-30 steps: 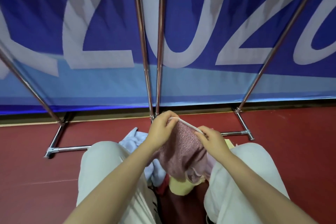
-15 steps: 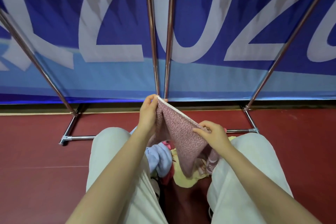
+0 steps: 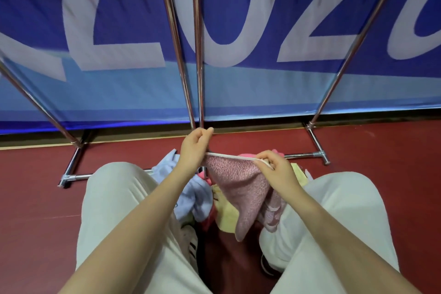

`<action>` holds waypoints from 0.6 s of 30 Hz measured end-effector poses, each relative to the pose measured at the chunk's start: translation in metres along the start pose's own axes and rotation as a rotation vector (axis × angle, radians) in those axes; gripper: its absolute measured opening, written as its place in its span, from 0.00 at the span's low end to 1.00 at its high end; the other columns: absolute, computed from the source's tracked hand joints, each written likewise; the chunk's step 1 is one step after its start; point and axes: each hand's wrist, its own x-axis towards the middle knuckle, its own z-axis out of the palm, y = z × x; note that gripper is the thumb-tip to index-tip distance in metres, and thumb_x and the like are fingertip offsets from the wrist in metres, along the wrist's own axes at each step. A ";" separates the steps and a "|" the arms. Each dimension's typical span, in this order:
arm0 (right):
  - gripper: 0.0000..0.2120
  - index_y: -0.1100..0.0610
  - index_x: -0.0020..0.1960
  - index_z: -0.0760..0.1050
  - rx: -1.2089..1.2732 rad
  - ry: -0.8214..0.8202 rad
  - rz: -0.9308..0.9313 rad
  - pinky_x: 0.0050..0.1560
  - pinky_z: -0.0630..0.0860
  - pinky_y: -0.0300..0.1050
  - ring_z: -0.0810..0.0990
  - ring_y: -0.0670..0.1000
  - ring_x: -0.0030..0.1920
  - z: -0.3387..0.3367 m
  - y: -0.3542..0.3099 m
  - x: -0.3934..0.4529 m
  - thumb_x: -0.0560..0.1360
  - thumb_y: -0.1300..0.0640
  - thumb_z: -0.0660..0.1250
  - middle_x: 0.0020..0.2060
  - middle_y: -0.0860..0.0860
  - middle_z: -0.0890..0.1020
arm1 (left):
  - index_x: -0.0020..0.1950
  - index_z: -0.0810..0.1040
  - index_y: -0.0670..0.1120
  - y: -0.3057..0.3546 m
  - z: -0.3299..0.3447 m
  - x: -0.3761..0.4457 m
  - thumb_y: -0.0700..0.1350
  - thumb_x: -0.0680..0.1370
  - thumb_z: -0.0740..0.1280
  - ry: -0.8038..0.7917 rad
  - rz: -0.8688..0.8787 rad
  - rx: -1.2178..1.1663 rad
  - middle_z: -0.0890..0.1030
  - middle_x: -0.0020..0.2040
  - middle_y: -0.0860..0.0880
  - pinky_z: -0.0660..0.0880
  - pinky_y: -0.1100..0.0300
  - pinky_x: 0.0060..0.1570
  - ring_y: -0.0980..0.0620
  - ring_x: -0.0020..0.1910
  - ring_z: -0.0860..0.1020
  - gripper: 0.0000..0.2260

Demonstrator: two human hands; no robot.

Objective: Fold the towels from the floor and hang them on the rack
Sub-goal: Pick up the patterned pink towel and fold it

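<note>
- Two hands on one towel, head view: left hand (image 3: 194,148) pinching one end of the pink towel (image 3: 241,188) along its pale hem, right hand (image 3: 278,169) pinching the other end, hem drawn taut between them.
- Rest of the pink towel hanging in a point between the knees, above the heap of other towels on the red floor (image 3: 35,198): a light blue towel (image 3: 191,196) to the left, a yellow towel (image 3: 226,212) beneath, a brighter pink one partly hidden behind the right hand.
- Chrome rack (image 3: 188,59) standing just ahead, uprights rising out of view; hanging bar not visible.
- Probably still the spreading-out stage, before any fold.
- Best to slide each pinch out to the true corners, since the dangling point suggests a diagonal hold.
- Worth keeping the hem level and tight, then lifting clear of the heap so nothing drags.
- Then bring corner to corner, edges matched, before reaching for the rack.
- Risk of a crooked fold if one pinch slips along the hem.
</note>
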 end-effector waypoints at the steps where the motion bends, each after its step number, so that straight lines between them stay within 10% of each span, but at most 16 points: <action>1: 0.12 0.46 0.40 0.77 0.007 0.013 0.001 0.41 0.69 0.28 0.74 0.38 0.36 -0.002 0.001 0.000 0.76 0.62 0.68 0.36 0.42 0.80 | 0.31 0.69 0.50 -0.001 0.003 -0.003 0.53 0.75 0.69 -0.019 0.013 0.048 0.70 0.29 0.52 0.66 0.57 0.36 0.51 0.31 0.69 0.16; 7: 0.06 0.52 0.43 0.78 0.038 0.030 -0.004 0.41 0.70 0.34 0.75 0.46 0.39 -0.008 0.006 -0.001 0.76 0.61 0.67 0.39 0.54 0.81 | 0.35 0.68 0.47 -0.008 0.016 -0.018 0.40 0.76 0.71 -0.156 -0.011 0.084 0.74 0.34 0.41 0.68 0.62 0.26 0.52 0.28 0.72 0.14; 13: 0.04 0.58 0.45 0.79 0.052 0.026 -0.047 0.47 0.73 0.33 0.79 0.42 0.43 -0.002 -0.006 0.002 0.76 0.63 0.66 0.40 0.47 0.82 | 0.48 0.80 0.61 -0.023 0.031 -0.030 0.53 0.73 0.70 -0.207 0.157 0.209 0.82 0.44 0.59 0.76 0.58 0.53 0.58 0.45 0.79 0.06; 18: 0.05 0.59 0.46 0.80 0.047 0.011 -0.091 0.48 0.73 0.33 0.80 0.42 0.45 0.001 -0.012 0.002 0.77 0.64 0.65 0.41 0.46 0.82 | 0.58 0.75 0.65 -0.020 0.031 -0.036 0.50 0.78 0.67 -0.275 0.316 0.345 0.76 0.48 0.56 0.69 0.69 0.55 0.64 0.51 0.74 0.12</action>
